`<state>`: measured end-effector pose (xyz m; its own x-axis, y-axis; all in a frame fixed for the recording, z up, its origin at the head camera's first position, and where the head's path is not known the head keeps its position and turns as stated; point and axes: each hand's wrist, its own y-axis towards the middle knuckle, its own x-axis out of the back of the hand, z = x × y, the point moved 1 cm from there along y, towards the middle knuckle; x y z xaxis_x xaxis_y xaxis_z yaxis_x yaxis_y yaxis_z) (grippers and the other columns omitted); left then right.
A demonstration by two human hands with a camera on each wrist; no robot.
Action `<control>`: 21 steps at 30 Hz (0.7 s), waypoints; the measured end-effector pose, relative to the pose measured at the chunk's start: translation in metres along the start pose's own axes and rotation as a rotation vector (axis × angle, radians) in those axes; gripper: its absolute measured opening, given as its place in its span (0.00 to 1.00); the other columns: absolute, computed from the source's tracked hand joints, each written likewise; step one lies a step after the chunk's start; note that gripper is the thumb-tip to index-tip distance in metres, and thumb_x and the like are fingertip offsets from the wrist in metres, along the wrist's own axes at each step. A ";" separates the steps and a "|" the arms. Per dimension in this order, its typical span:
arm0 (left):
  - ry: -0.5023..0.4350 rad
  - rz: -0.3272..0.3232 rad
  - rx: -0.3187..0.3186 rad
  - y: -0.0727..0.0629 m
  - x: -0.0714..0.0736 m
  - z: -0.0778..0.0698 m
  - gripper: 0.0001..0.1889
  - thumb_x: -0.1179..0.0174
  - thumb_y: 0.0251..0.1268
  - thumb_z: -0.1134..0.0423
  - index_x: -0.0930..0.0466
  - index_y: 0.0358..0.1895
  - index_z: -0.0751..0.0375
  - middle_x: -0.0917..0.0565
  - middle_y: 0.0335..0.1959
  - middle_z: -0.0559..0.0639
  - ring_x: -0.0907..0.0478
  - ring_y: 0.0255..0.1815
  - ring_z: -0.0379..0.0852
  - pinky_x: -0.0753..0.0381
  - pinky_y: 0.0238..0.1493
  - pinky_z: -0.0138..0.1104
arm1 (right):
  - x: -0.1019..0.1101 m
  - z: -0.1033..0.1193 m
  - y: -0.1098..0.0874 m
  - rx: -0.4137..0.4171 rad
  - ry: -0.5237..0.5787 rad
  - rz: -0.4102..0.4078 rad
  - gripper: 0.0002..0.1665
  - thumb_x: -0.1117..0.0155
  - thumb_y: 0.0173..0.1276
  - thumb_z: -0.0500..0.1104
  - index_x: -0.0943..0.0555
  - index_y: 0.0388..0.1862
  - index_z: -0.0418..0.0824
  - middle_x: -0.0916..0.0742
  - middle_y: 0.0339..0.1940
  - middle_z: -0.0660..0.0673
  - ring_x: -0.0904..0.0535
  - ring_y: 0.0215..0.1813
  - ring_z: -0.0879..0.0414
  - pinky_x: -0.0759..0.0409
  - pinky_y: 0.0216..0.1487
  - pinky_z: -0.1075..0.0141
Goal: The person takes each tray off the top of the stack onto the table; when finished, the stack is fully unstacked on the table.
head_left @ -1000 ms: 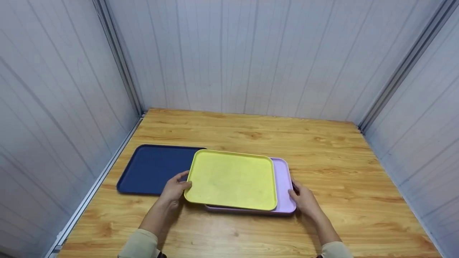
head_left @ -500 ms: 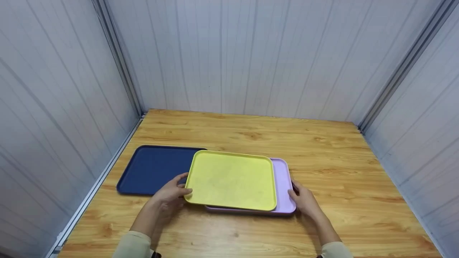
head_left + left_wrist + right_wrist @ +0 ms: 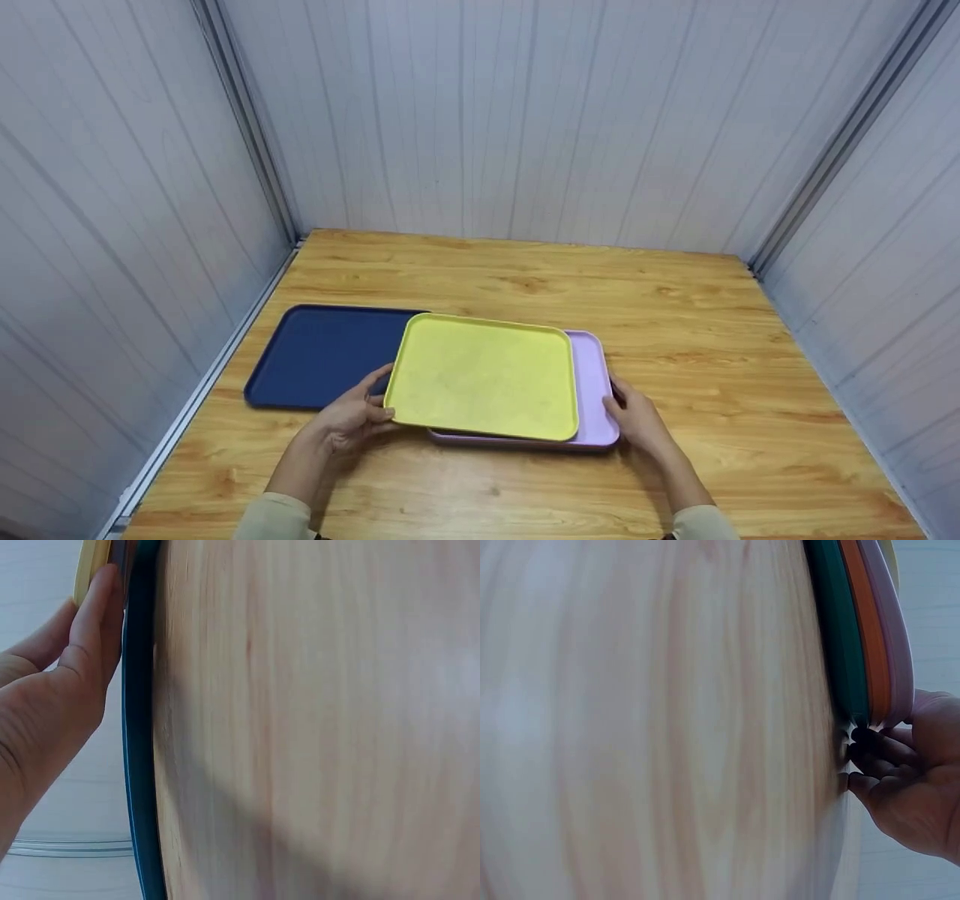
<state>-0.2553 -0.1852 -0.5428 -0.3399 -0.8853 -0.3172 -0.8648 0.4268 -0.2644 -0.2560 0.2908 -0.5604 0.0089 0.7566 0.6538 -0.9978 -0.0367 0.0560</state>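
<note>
Here, from the head view, I see my left hand [image 3: 351,420] pinching the yellow tray's [image 3: 484,375] near-left corner atop a stack on the wooden table [image 3: 675,352]. In the left wrist view, fingers [image 3: 94,615] lie along its edge. In the right wrist view, my right hand [image 3: 907,780] curls under the lilac tray [image 3: 896,630]. I judge that separating the yellow tray is under way; next needs a level lift.

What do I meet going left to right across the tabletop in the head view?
Blue tray → left hand at the yellow tray's left edge → yellow tray → lilac tray showing from beneath it → right hand at the lilac tray's right edge → bare wooden table.
</note>
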 end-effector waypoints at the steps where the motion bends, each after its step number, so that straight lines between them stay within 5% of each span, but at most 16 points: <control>1: -0.005 -0.011 0.000 0.001 0.000 0.000 0.49 0.50 0.66 0.86 0.64 0.83 0.54 0.26 0.60 0.73 0.17 0.52 0.57 0.17 0.54 0.45 | 0.000 0.000 0.000 -0.002 0.004 0.000 0.32 0.43 0.75 0.33 0.36 0.74 0.25 0.27 0.68 0.25 0.32 0.71 0.33 0.38 0.73 0.44; 21: -0.133 -0.161 -0.028 0.020 -0.014 0.001 0.45 0.58 0.68 0.88 0.61 0.83 0.56 0.33 0.63 0.76 0.19 0.53 0.56 0.19 0.55 0.47 | 0.000 0.000 0.002 -0.002 -0.011 0.010 0.31 0.44 0.75 0.34 0.35 0.73 0.23 0.27 0.68 0.24 0.33 0.71 0.33 0.38 0.73 0.43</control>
<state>-0.2677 -0.1643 -0.5450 -0.1466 -0.9087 -0.3909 -0.9145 0.2751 -0.2965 -0.2577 0.2909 -0.5603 -0.0001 0.7488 0.6628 -0.9979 -0.0430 0.0484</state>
